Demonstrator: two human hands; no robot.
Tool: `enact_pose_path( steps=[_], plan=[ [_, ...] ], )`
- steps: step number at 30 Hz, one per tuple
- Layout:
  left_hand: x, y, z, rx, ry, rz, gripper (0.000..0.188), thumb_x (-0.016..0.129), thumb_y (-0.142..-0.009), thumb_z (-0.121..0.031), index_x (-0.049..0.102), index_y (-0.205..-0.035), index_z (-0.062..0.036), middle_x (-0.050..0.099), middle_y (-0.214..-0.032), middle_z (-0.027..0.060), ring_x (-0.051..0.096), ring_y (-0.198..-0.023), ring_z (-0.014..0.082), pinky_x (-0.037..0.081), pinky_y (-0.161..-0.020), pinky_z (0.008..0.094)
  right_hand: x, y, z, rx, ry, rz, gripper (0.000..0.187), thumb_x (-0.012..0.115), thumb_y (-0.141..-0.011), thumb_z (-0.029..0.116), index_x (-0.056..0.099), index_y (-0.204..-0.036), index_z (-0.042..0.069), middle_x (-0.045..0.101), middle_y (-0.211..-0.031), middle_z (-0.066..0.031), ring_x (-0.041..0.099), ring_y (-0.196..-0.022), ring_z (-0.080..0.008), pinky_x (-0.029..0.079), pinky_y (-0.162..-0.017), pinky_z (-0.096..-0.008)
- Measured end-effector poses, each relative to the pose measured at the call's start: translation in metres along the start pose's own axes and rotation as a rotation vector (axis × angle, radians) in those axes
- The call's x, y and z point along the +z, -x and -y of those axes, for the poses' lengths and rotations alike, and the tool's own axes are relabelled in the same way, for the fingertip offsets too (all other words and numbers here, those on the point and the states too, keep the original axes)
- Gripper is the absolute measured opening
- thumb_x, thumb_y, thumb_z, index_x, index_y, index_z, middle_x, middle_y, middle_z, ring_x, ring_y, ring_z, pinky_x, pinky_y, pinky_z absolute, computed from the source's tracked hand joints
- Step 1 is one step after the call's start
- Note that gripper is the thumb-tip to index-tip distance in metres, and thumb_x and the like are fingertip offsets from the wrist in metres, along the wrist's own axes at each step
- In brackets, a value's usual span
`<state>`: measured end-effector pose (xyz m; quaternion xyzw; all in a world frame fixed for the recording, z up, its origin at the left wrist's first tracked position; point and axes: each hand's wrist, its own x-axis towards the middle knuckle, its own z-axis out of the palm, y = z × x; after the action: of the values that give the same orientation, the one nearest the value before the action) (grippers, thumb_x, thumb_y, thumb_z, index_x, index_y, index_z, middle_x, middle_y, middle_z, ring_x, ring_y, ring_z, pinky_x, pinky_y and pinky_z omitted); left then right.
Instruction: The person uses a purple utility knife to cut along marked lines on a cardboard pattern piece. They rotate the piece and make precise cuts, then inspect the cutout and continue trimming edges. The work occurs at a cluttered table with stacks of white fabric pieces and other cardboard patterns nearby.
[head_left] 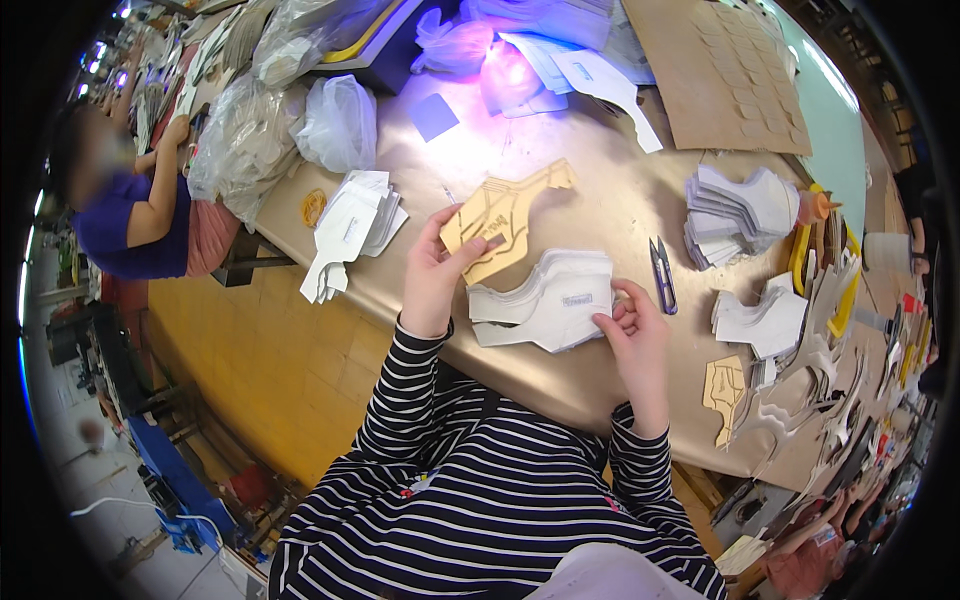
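Note:
Between the thumb and fingers of my left hand (433, 278) is a flat tan pattern template (517, 215) with slots cut in it, raised a little off the table. My right hand (638, 338) pinches the right edge of a stack of white curved shoe-upper-like pieces (548, 305) in front of me. The layers of that stack fan apart at its left end, and a small printed mark shows on the top piece. To the right of the stack lie dark thread snips (662, 276), touched by neither hand.
More white cut pieces (350, 230) lie at the left, with others (735, 215) stacked at the right. A second tan template (724, 395) rests near offcut strips (800, 405). Plastic bags (338, 122) and a brown sheet (715, 75) are farther back. A person (135, 200) sits at the left.

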<state>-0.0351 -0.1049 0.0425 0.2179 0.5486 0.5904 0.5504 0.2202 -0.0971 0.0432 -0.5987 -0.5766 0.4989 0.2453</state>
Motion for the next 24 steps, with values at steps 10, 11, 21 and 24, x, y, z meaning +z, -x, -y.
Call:
enact_pose_path(
  steps=[10,11,21,24],
  plan=[
    [-0.018,0.008,0.018,0.044,0.088,-0.12,0.044,0.057,-0.092,0.004,0.042,-0.134,0.0069,0.062,-0.119,0.0154,0.067,-0.102,0.0213,0.054,-0.09,0.0308,0.003,0.006,0.009,-0.275,0.285,-0.073,0.044,0.08,-0.071,0.004,0.064,-0.112,0.003,0.049,-0.105,-0.0054,0.051,-0.088,-0.0149,0.045,-0.074,-0.0269],
    [-0.022,0.008,0.017,0.071,0.104,-0.14,0.043,0.058,-0.093,0.003,0.044,-0.133,0.0066,0.063,-0.118,0.0149,0.067,-0.101,0.0202,0.054,-0.089,0.0297,0.004,0.006,0.01,-0.318,0.292,-0.072,0.041,0.079,-0.072,0.004,0.064,-0.11,0.002,0.049,-0.104,-0.007,0.052,-0.087,-0.0176,0.046,-0.074,-0.0285],
    [-0.066,0.013,-0.004,0.2,0.266,-0.314,0.041,0.056,-0.092,0.004,0.045,-0.131,0.004,0.061,-0.122,0.0141,0.063,-0.109,0.021,0.051,-0.095,0.033,-0.016,0.002,0.038,-0.199,-0.211,0.06,0.008,0.065,-0.089,-0.002,0.066,-0.096,-0.002,0.065,-0.082,-0.007,0.059,-0.065,-0.0102,0.048,-0.059,-0.0229],
    [-0.072,0.018,-0.011,0.274,0.286,-0.401,0.041,0.054,-0.093,0.002,0.044,-0.133,0.004,0.061,-0.122,0.014,0.063,-0.109,0.0209,0.051,-0.095,0.0332,-0.017,-0.028,0.06,-0.246,-0.299,-0.082,0.008,0.063,-0.092,0.001,0.066,-0.097,-0.005,0.065,-0.082,-0.0036,0.057,-0.062,-0.0071,0.047,-0.058,-0.0203]
  ],
)
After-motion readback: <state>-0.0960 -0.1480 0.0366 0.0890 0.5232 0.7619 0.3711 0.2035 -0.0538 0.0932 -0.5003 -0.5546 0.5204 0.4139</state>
